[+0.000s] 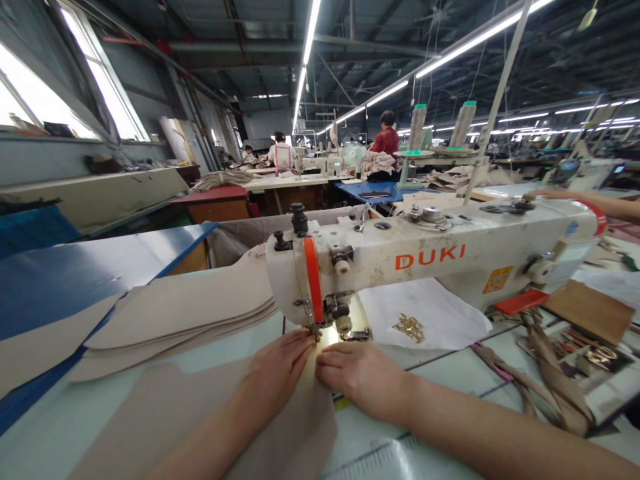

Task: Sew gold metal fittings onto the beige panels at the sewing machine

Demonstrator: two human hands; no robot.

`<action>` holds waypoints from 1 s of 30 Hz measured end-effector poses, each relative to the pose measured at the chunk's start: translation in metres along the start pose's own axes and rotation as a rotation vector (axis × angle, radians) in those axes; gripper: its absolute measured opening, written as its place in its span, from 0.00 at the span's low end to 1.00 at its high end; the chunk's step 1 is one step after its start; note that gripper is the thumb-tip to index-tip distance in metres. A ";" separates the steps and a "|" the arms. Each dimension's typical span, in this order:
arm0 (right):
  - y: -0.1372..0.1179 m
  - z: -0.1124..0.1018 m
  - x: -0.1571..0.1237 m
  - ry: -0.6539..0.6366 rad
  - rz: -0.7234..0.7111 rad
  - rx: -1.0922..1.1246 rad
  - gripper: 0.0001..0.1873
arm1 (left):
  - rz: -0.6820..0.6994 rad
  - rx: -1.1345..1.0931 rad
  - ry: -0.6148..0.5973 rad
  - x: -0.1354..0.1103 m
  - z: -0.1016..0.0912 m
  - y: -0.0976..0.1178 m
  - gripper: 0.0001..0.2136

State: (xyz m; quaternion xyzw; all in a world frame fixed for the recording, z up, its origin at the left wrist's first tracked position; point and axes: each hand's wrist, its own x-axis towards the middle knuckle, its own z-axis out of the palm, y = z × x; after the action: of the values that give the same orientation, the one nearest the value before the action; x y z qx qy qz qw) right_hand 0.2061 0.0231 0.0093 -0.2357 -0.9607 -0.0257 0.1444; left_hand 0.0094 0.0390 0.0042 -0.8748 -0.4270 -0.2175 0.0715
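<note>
A beige fabric panel (210, 413) lies on the sewing table and runs up under the presser foot of a white sewing machine (370, 267) marked DUKI. My left hand (280, 367) rests on the panel just left of the needle, fingers together and closed on the material near its edge. At the panel's right edge, close in front of the foot, my right hand (363, 380) has its fingers bent and pinched on the fabric. The needle lamp lights the spot between both hands. The fingertips partly hide the edge of the panel.
Stacked beige panels (185, 307) lie left of the machine head. Gold metal fittings (410, 327) sit on a white sheet (450, 320). At right are fabric strips (555, 373) and a parts tray (595, 360). Thread cones (417, 130) stand behind. A person (387, 137) works farther back.
</note>
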 end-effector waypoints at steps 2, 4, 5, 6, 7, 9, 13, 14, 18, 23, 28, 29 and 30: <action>0.000 -0.001 0.000 -0.003 0.003 0.005 0.09 | -0.007 -0.003 -0.002 0.000 0.000 0.000 0.14; -0.001 -0.001 -0.001 -0.002 0.004 0.010 0.09 | -0.016 -0.003 -0.002 -0.001 0.001 -0.001 0.14; -0.001 -0.001 -0.001 -0.001 0.005 0.012 0.09 | -0.020 -0.003 -0.006 -0.001 0.001 -0.001 0.14; -0.001 -0.001 -0.001 0.000 0.004 0.014 0.09 | -0.026 -0.005 -0.012 -0.001 0.001 -0.001 0.14; -0.001 -0.002 -0.001 0.001 0.005 0.018 0.09 | -0.034 -0.010 -0.023 -0.001 0.001 -0.001 0.14; 0.000 -0.002 -0.001 0.002 0.004 0.027 0.08 | -0.054 -0.027 -0.051 0.000 0.001 0.000 0.14; 0.002 -0.001 -0.001 -0.002 0.012 0.042 0.07 | -0.098 -0.055 -0.087 0.004 0.000 0.002 0.13; 0.003 -0.001 -0.001 -0.001 0.016 0.039 0.07 | -0.112 -0.056 -0.087 0.004 -0.001 0.002 0.13; -0.002 0.001 -0.002 0.018 -0.041 0.029 0.09 | -0.129 -0.078 -0.055 -0.009 -0.005 0.004 0.13; -0.022 0.001 0.001 0.044 -0.190 0.033 0.12 | -0.099 -0.139 -0.024 -0.042 -0.021 0.014 0.14; -0.032 0.002 0.001 0.099 -0.249 0.025 0.13 | -0.170 -0.108 -0.025 -0.062 -0.038 0.025 0.15; -0.032 0.002 0.000 0.117 -0.252 0.023 0.12 | -0.185 -0.077 -0.007 -0.069 -0.041 0.027 0.17; -0.032 0.003 -0.001 0.137 -0.254 0.022 0.13 | -0.182 -0.043 0.011 -0.077 -0.043 0.029 0.19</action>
State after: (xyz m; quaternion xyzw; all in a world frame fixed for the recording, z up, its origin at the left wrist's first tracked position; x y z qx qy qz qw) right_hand 0.1910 -0.0054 0.0070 -0.1083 -0.9709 -0.0493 0.2080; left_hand -0.0231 -0.0477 0.0100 -0.8325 -0.4994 -0.2371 0.0348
